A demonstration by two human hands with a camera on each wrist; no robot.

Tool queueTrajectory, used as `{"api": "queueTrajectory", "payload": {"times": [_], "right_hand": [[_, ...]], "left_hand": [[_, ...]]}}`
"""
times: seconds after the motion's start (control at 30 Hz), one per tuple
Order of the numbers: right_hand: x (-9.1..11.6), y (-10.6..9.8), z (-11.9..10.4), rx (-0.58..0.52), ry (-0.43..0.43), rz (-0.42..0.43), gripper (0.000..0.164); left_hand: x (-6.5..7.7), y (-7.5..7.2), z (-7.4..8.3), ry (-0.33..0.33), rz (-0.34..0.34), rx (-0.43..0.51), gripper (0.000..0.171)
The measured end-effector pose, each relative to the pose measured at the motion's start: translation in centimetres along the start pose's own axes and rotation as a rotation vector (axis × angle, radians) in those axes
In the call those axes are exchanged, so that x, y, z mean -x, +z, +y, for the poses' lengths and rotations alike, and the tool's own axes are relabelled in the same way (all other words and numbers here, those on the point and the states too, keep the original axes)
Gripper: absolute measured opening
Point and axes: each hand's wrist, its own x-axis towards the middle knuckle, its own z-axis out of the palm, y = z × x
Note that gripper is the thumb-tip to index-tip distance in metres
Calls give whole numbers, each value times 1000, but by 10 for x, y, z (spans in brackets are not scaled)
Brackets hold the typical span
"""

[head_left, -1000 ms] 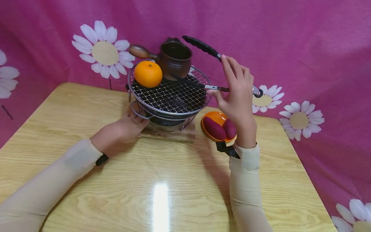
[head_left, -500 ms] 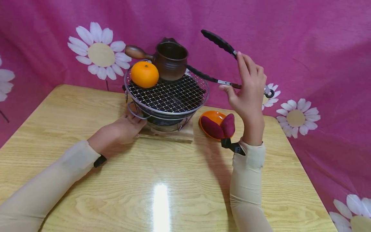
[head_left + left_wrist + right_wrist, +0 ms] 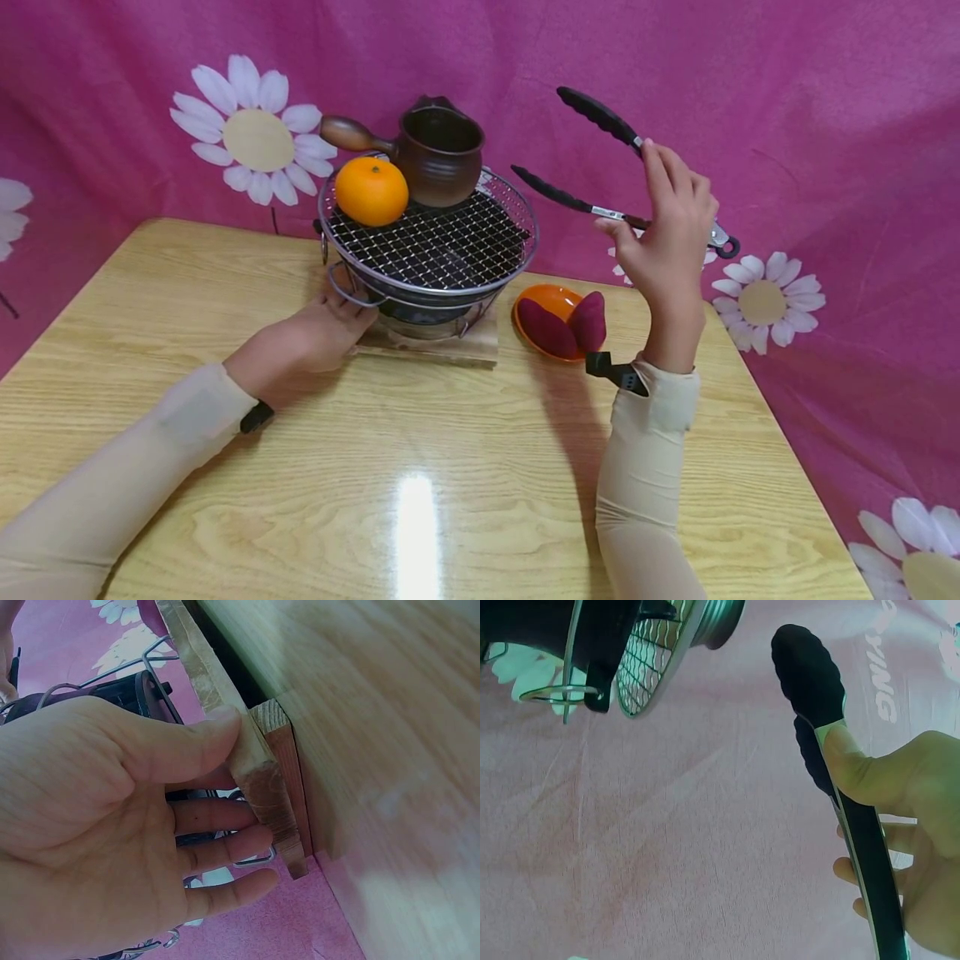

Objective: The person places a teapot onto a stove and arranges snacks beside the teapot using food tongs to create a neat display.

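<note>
So the tongs [image 3: 573, 202] are held up in the air to the right of the tabletop grill [image 3: 427, 292], pinched in the right hand [image 3: 671, 242], thumb on one arm and fingers on the other. The tips are spread wide with nothing caught between them, so a pretty light squeeze seems to be used, letting the arms spring apart. They're pointed left, and the grate isn't touched.

The left hand [image 3: 318, 335] is placed low by the grill's left front, fingers mostly straight and a bit apart, thumb laid against the edge of the wooden board [image 3: 476, 342]. Nothing's clenched there; presumably the base is just being braced. Whether the wire handle [image 3: 347, 295] above is touched can't be told.

The grill is stood on that board, probably so the table [image 3: 337, 483] is spared any heat. On the wire grate [image 3: 465, 250], the mandarin [image 3: 372, 192] is set at the left, right by the clay teapot [image 3: 442, 167], whose side handle is turned left, likely for easy grabbing. Two purple sweet potatoes [image 3: 547, 327] are tucked into the orange bowl [image 3: 551, 297], right of the grill.
</note>
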Motion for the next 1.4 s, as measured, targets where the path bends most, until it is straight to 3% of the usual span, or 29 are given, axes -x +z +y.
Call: {"api": "queueTrajectory", "payload": {"times": [0.6, 0.83, 1.0, 1.17, 1.4], "right_hand": [[2, -7, 8, 53, 45, -30, 78], [5, -5, 8, 78, 12, -78, 80], [2, -9, 13, 119, -25, -114, 80], [-2, -15, 21, 197, -38, -194, 81], [-3, -20, 36, 314, -33, -376, 84]], "left_hand": [[2, 1, 0, 7, 17, -15, 50], [3, 2, 2, 28, 44, -56, 45], [2, -2, 1, 10, 22, -17, 52], [3, -3, 0, 6, 11, -38, 50], [2, -4, 3, 7, 5, -27, 52]]}}
